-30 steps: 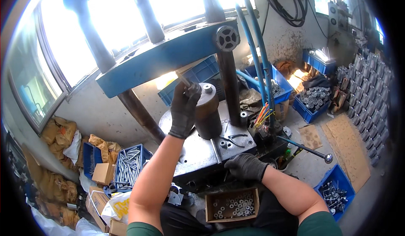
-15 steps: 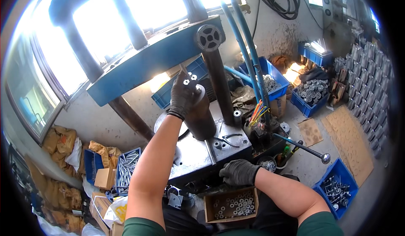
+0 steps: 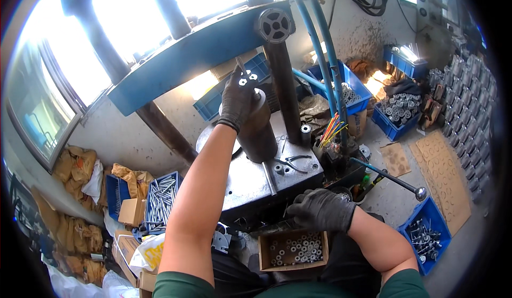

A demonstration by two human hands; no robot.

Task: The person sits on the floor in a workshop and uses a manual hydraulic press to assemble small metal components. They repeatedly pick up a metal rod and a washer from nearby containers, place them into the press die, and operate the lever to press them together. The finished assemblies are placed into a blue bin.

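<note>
My left hand point(image 3: 236, 102), in a dark glove, is raised in front of the blue press frame point(image 3: 202, 55). Its fingers are closed on a metal disc with a pin point(image 3: 247, 77), with bright holes showing through the disc. Just below stands a dark upright cylinder point(image 3: 258, 135) on the press's steel bed point(image 3: 242, 186). My right hand point(image 3: 324, 210), also gloved, hovers with curled fingers over the far edge of an open box point(image 3: 265, 263) of small metal rings point(image 3: 306, 249). Whatever its fingers hold is hidden.
Pliers point(image 3: 295, 163) and a loose metal rod point(image 3: 270, 178) lie on the bed. A ball-ended lever point(image 3: 397, 180) juts out at right. Blue bins stand around: one of long bolts point(image 3: 162, 199), one of pinned discs point(image 3: 425, 241). Metal cylinders point(image 3: 463, 117) are stacked far right.
My right hand has shifted slightly right and nearer to me. My left hand still grips the disc above the cylinder. The whole view has shifted a little.
</note>
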